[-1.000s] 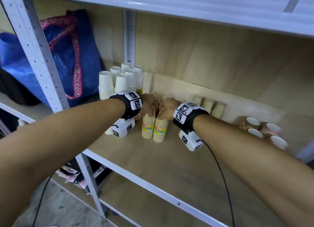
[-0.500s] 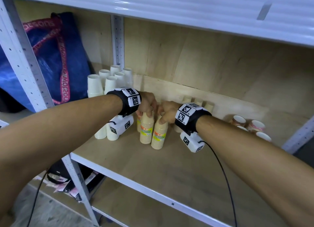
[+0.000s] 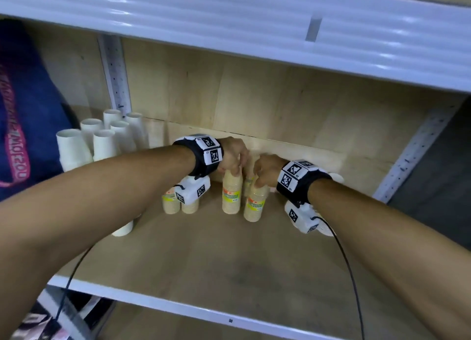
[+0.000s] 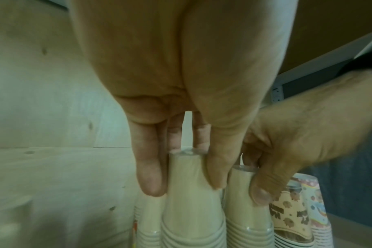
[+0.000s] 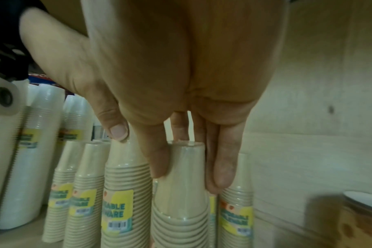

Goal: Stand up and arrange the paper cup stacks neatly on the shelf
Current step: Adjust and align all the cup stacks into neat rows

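Both stacks now sit deeper on the shelf [image 3: 254,276], left hand [image 3: 233,156] and right hand [image 3: 266,170] each pinching a stack top; slide them upright, steadily.

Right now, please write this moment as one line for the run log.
left hand: grips top of upright tan paper cup stack | right hand: grips neighbouring labelled tan stack | wooden shelf board: both stacks standing
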`<state>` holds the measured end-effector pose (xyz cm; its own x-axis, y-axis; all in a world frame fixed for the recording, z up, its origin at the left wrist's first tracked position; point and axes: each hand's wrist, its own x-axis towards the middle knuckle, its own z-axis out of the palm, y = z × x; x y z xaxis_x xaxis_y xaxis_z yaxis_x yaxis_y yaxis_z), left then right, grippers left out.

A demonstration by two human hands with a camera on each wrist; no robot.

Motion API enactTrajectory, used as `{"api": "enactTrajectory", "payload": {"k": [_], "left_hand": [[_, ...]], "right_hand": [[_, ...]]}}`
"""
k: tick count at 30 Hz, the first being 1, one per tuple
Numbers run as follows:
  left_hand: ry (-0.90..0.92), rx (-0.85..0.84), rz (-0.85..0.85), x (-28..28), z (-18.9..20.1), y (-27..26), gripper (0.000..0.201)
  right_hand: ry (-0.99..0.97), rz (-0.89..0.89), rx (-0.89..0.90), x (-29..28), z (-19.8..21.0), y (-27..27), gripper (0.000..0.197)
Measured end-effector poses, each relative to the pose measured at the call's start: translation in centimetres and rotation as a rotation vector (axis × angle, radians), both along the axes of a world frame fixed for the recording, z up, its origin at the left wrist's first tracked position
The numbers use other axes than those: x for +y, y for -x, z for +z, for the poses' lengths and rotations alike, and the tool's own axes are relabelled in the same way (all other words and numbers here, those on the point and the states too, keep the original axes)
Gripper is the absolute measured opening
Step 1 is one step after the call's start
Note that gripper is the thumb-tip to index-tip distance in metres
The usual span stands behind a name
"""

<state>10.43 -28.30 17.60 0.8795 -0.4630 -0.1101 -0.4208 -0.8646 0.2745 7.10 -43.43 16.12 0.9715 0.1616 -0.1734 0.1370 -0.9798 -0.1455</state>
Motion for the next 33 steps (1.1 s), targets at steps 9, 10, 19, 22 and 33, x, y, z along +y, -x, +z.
{"api": "enactTrajectory", "payload": {"k": [9, 10, 19, 22, 33], "left_hand": [[-0.05, -0.072, -0.118, -4.7, -1.1, -2.6, 0.029], [-0.057, -0.083, -0.123, -5.1, -1.2, -2.7, 0.025], [-0.108, -0.115, -0.139, -6.7, -2.2, -4.4, 0.03], [-0.113, -0.128, -0.145, -6.9, -2.6, -4.7, 0.031], [-0.112, -0.103, -0.145, -6.9, -2.6, -5.0, 0.026]], "right_hand": [[-0.028, -0.045, -0.062, -3.6, -1.0, -1.7, 0.033], [-0.034, -0.037, -0.059, -3.8, -1.1, -2.1, 0.035], [-0.045, -0.044, -0.083, -4.4, -2.4, -4.7, 0.03], [-0.067, -0.054, -0.087, -4.6, -2.9, -5.3, 0.027], [-0.075, -0.035, -0.071, -5.0, -3.0, -6.2, 0.032]]}}
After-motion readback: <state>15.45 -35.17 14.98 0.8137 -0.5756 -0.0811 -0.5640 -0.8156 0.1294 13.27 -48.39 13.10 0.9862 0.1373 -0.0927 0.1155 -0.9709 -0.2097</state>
